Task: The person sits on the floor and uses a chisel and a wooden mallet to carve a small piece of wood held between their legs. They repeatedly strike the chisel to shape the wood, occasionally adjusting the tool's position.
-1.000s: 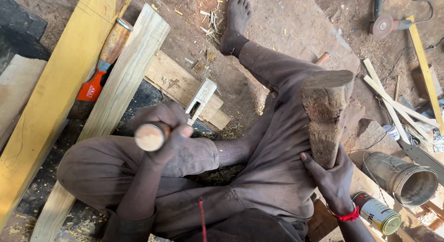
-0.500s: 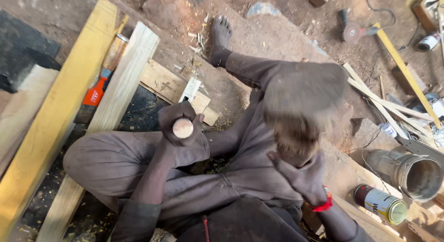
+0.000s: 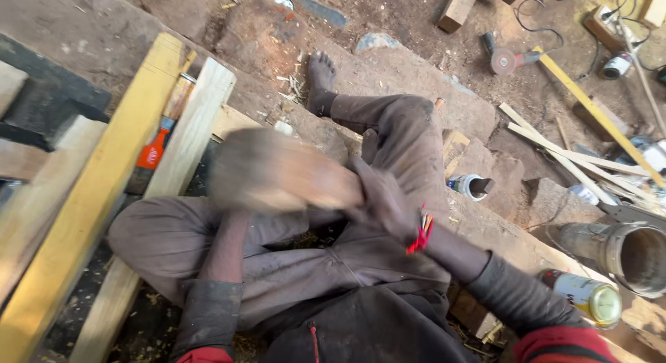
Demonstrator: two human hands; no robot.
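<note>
A person sits on dusty ground at the centre of the frame, legs in brown trousers; the right hand (image 3: 386, 200), with a red thread at its wrist, has its fingers wrapped around one end of a rough brown block of wood (image 3: 277, 170), blurred, at centre left; the left hand is hidden behind that block, so its fingers cannot be told; two pale wooden planks (image 3: 132, 189) slant along the left; a grey metal pipe (image 3: 628, 252) lies at lower right, a yellow-topped tin can (image 3: 588, 296) just below it.
</note>
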